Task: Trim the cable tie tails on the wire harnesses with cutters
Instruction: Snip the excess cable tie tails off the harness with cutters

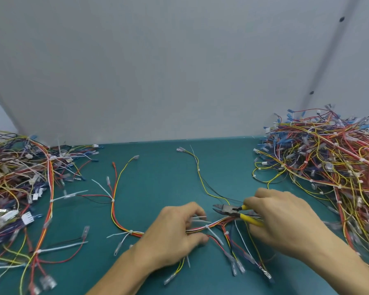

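On teal mat [158, 177], with left hand [175, 233] pinching wire harness [216, 224] and right hand [285, 222] gripping yellow-handled cutters [232, 209], blades parted just above it, snip white cable tie tail [215, 235] flush without nicking that harness.

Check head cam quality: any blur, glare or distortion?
Head view: soft even light, no glare on the table; wide-angle distortion tilts the back panel edges; left wire pile and bottom corners blurred; cutters and right hand reasonably sharp.

even soft light, wide-angle bowing, edges perhaps blurred
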Available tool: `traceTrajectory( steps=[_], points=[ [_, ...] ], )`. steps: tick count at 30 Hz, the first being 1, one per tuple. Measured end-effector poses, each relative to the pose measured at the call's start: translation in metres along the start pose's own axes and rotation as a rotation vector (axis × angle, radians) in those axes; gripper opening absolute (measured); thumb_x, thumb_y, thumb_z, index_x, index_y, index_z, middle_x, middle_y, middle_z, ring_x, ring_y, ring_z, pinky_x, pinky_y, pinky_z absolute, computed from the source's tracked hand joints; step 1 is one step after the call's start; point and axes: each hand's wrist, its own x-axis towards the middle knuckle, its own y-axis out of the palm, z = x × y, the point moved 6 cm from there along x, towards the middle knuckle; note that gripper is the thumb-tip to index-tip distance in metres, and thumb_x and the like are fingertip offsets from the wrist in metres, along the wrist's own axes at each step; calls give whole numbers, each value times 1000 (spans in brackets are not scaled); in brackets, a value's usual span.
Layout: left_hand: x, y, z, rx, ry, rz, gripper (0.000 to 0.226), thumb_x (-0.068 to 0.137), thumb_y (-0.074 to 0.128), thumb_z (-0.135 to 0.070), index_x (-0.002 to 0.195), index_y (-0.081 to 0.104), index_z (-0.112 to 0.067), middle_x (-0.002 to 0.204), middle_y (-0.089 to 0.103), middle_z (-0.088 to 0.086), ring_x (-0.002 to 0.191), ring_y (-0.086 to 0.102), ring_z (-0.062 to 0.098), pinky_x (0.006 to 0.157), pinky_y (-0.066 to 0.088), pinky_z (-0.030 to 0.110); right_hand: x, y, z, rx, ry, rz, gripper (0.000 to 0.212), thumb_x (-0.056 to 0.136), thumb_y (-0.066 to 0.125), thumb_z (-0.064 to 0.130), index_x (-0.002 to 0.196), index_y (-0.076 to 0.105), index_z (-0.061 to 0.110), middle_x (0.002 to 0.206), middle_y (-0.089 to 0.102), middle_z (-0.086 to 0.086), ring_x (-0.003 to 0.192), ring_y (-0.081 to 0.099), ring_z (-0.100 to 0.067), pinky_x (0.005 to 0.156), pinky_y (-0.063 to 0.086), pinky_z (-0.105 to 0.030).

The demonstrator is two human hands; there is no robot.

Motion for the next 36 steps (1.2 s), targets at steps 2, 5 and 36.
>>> traceTrajectory(
  steps=[2,5,36],
  points=[
    [3,3,1,-5,-24,-32,28,70,76,-42,93,63,-31,55,48,-24,53,40,3,52,29,14,1,5,-1,11,13,-1,27,85,42,45,105,52,29,100,49,9,98,54,-18,65,30,-30],
    [7,3,-2,-12,-6,-107,21,77,73,-45,87,67,-27,53,49,-24,50,42,1,51,28,14,-3,12,-2,19,16,-4,28,83,41,46,103,50,29,92,43,9,96,52,-16,63,28,-30],
    [15,6,15,-180,-89,-98,19,90,61,-27,73,60,-19,48,29,-9,49,26,8,48,22,22,-7,20,6,61,-273,-170,23,55,79,24,71,63,26,70,56,9,59,55,-20,48,47,-32]
  ],
)
